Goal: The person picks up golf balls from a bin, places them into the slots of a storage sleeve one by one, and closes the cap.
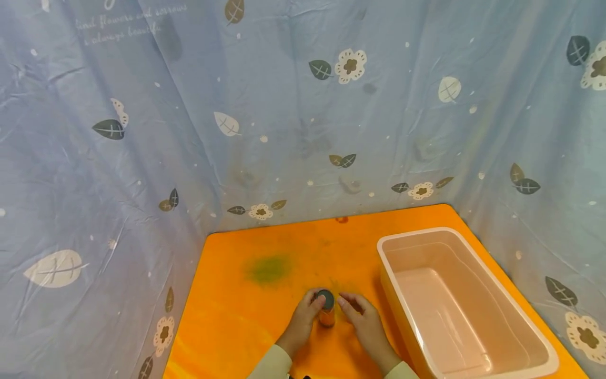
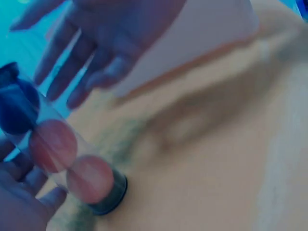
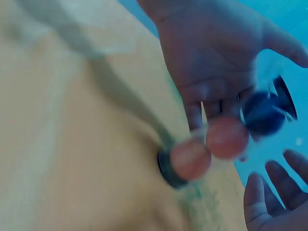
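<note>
A clear tube (image 1: 326, 317) with dark caps stands upright on the orange table between my hands. Inside it are two reddish balls (image 2: 90, 179) and a dark blue ball (image 3: 264, 113) at the top. My left hand (image 1: 301, 319) is at the tube's left side, its thumb spread out over the dark lid (image 1: 325, 299). In the right wrist view, the left hand's fairly straight fingers reach behind the tube. On the other side, my right hand (image 1: 368, 325) is held a little apart, palm toward the tube, fingers loosely bent and holding nothing.
A large pale plastic bin (image 1: 402, 297) occupies the right side of the orange table (image 1: 227, 316). A green stain (image 1: 268, 269) marks the tabletop farther back. Blue curtain (image 1: 284, 105) with leaves and flowers closes off the back and both sides.
</note>
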### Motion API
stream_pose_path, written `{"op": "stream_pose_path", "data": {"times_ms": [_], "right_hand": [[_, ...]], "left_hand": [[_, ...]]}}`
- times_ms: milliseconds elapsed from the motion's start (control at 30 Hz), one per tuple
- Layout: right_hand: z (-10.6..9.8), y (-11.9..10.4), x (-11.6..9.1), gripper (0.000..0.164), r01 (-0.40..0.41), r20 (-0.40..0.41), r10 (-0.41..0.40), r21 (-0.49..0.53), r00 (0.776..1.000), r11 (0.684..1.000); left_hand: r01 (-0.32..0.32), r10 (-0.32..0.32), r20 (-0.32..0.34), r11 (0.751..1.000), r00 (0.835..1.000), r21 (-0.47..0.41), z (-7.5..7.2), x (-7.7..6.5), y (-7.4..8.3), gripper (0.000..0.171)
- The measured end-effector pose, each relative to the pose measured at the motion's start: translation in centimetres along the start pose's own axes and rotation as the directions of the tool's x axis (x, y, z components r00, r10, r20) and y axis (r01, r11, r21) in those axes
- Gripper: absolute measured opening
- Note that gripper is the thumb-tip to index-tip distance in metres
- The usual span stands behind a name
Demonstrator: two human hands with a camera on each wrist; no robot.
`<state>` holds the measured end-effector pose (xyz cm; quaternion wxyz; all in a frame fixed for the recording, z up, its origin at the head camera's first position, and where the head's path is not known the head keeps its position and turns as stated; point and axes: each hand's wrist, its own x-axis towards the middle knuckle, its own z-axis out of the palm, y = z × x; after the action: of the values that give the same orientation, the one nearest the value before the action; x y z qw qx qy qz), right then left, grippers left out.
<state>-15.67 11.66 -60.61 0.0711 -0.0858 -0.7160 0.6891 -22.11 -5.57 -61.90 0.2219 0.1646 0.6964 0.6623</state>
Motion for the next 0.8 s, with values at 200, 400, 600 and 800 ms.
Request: {"op": "stream_pose_path", "data": {"times_ms": [200,400,600,800], "right_hand": [[1.4,-0.7,1.3,0.042,-0.055,0.004,0.055,0.077,0.998,0.996],[2.1,-1.0,1.9,0.033,-0.081,-0.015,0.082,0.054,0.997,0.995],[2.4,-1.1,2.4,0.026,-0.060,0.008,0.060,0.077,0.998,0.995],[2.9,-0.8,2.6,0.025,0.010,0.006,-0.010,0.051,1.000,0.999]], "left_hand": [[-0.009,0.004,-0.076,0.998,0.997,-0.065,0.2,0.0,0.7,0.057],[0.036,-0.054,-0.198,0.995,0.979,-0.090,0.8,0.4,0.8,0.048],[0.019,-0.039,-0.216,0.996,0.976,-0.093,0.7,0.5,0.7,0.045],[0.005,-0.017,-0.213,0.998,0.977,-0.056,0.2,0.3,0.6,0.046]]}}
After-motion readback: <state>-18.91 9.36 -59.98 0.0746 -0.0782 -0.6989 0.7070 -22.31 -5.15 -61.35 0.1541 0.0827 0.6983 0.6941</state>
